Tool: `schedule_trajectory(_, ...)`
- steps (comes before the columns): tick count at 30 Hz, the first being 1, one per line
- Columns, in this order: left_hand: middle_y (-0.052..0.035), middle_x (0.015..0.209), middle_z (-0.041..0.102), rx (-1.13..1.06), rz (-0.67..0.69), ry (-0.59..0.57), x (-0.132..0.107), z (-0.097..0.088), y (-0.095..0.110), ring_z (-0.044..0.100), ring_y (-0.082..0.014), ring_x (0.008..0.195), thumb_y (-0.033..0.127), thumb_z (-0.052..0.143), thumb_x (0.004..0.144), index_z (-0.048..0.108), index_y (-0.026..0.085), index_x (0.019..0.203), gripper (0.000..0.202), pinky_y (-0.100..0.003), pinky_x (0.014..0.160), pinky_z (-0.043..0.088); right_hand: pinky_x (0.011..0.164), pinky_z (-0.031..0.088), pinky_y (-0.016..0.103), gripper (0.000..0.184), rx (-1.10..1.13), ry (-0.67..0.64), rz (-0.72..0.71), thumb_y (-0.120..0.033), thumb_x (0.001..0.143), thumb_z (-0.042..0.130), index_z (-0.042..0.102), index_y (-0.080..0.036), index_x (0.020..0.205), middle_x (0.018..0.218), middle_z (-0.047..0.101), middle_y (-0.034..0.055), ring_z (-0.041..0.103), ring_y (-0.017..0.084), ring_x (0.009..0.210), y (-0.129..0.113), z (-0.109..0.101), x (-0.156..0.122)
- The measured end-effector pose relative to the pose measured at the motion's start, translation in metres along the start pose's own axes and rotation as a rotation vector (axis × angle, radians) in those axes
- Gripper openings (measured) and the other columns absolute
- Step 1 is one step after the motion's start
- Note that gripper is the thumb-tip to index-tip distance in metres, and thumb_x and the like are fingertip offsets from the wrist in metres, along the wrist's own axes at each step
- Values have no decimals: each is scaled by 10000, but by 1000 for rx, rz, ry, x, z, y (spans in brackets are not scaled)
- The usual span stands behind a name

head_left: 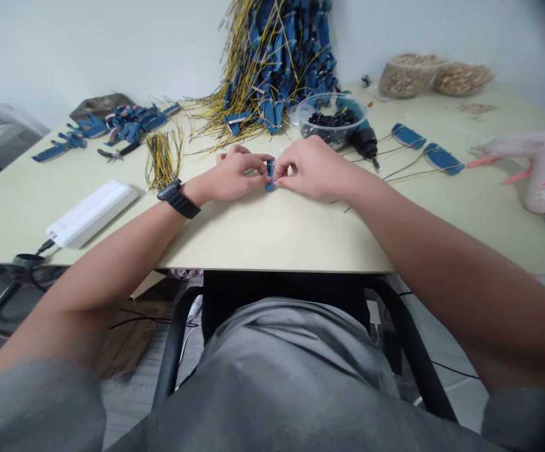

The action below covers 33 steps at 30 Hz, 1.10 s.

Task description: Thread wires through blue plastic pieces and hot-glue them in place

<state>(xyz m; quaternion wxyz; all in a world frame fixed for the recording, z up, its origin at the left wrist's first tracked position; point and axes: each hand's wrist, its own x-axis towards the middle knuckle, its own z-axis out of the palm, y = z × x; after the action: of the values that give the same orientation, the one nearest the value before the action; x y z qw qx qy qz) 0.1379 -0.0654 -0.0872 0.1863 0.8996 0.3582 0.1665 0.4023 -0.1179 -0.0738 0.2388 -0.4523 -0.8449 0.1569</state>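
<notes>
Between my two hands, just above or on the pale table, is a small blue panel piece (270, 176) turned nearly edge-on. My left hand (235, 174), with a black watch on its wrist, pinches the piece from the left side. My right hand (312, 168) has thumb and forefinger closed at the piece's right side; whether a small part or wire is also in that pinch is hidden. Beyond my right hand stands a clear round tub (333, 122) of small black parts. Two blue pieces with wires (443, 158) lie to the right.
A tall heap of blue pieces with yellow and black wires (272, 69) rises at the back. A power drill (363, 135) lies behind the tub. On the right is a pink glue gun (543, 169); on the left, a white power strip (92, 213), wire bundle (163, 157) and pliers (118, 152).
</notes>
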Motion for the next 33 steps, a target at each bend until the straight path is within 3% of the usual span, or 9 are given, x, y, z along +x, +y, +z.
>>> schedule_trajectory(5,-77,1692,864,-3,1,2,-1,0,-1,589,-505,1596,564,792,1033,919,303,1145,312,-883,1395,355,980,576,516,136,-10,18,-12,-348,964,1000,922,-305,861,983,887,90,781,356,1049,0,3,-1)
schedule_trajectory(10,-77,1751,837,-3,-22,-9,-2,-2,4,573,-519,1623,547,795,1031,914,295,1154,305,-892,1398,350,1028,554,527,124,-50,24,-31,-302,1001,934,924,-300,878,994,884,97,775,368,1098,-1,4,-2)
schedule_trajectory(18,-81,1737,844,-32,-34,-5,0,1,3,551,-548,1646,557,793,1010,918,297,1140,317,-925,1412,309,1069,559,538,148,-34,15,-33,-270,998,908,909,-303,853,995,884,92,763,365,1096,-3,3,-4)
schedule_trajectory(25,-144,1742,820,-12,-55,-19,5,7,-4,508,-588,1666,539,796,1028,892,272,1141,306,-993,1356,347,1007,570,519,166,7,15,-16,-218,991,903,902,-276,835,993,877,99,776,341,1030,-3,3,-3)
schedule_trajectory(28,-126,1755,817,-9,-74,-19,2,3,6,512,-575,1677,540,780,1021,897,272,1135,314,-975,1399,329,993,568,494,163,-106,6,-36,-220,1047,839,927,-259,916,1027,892,110,778,341,1067,-7,4,-6)
schedule_trajectory(33,-72,1841,777,8,-156,-57,-4,-5,27,472,-575,1741,523,740,1021,893,281,1152,315,-925,1455,278,1033,568,498,342,-436,8,-94,-179,1170,615,949,-187,1102,1151,913,177,776,384,1240,-21,10,-14)
